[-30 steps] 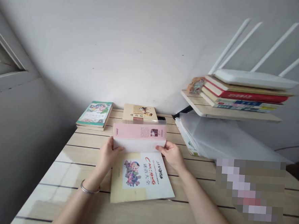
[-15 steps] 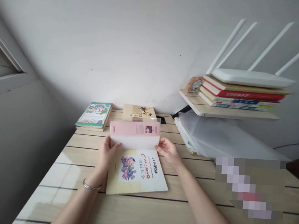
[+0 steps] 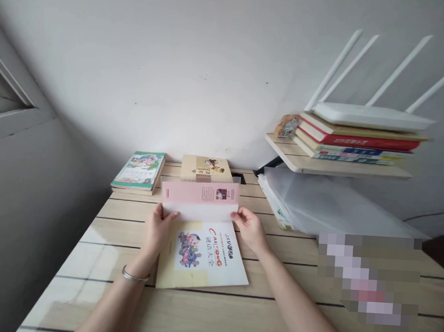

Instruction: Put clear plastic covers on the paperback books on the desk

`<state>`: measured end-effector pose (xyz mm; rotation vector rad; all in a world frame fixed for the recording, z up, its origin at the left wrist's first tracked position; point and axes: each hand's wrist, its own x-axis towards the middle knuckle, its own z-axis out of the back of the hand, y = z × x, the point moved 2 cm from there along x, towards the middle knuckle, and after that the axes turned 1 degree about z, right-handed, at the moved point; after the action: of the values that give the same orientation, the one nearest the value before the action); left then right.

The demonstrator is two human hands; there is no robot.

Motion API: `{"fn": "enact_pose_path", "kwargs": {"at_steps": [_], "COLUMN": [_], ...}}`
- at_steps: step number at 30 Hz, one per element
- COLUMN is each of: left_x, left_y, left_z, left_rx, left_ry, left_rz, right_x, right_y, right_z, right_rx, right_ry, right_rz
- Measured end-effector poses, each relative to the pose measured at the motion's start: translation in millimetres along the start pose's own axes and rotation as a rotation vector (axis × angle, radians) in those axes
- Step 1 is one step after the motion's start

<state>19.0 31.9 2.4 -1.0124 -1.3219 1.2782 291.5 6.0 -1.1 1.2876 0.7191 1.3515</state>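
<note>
A picture book (image 3: 220, 278) with cartoon figures and Chinese lettering lies on the slatted wooden table, its title page facing up. Its cover (image 3: 190, 193) is raised at the far side, showing a pink band with print and a small photo above a white part. Clear film sticks out along the cover's upper edge. My left hand (image 3: 159, 227) grips the cover's left edge, thumb on the white part. At the right edge my right hand (image 3: 251, 229) pinches the cover between thumb and fingers. A silver bangle (image 3: 134, 276) circles my left wrist.
Behind the cover lies a beige book (image 3: 207, 168), and a green-edged book (image 3: 139, 171) rests at the back left. A raised shelf (image 3: 319, 167) on the right bears stacked books (image 3: 359, 140) and a white router (image 3: 375, 117). Clear plastic folders (image 3: 340, 203) lie beneath it.
The raised cover has tilted slightly toward me at its upper edge, uncovering more of the beige book. Both hands keep their hold.
</note>
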Motion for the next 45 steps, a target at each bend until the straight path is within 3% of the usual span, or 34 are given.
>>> {"fn": "enact_pose_path", "kwargs": {"at_steps": [10, 14, 21, 32, 39, 45], "left_x": [3, 1, -2, 0, 2, 6], "left_y": [-5, -14, -18, -9, -14, -8], "left_z": [3.5, 8.6, 9.2, 5.1, 9.5, 12.4], "left_rx": [0.003, 0.049, 0.136, 0.126, 0.149, 0.128], "left_ry": [0.081, 0.123, 0.086, 0.059, 0.087, 0.097], "left_rz": [0.023, 0.022, -0.018, -0.005, 0.006, -0.032], "right_x": [0, 4, 2, -3, 3, 5], "right_y": [5, -1, -1, 8, -5, -16], "right_z": [7, 10, 4, 0, 3, 6], "right_rx": [-0.150, -0.041, 0.089, -0.073, 0.095, 0.049], "right_ry": [0.002, 0.034, -0.002, -0.073, 0.072, 0.054], "right_rz": [0.071, 0.041, 0.011, 0.088, 0.006, -0.011]}}
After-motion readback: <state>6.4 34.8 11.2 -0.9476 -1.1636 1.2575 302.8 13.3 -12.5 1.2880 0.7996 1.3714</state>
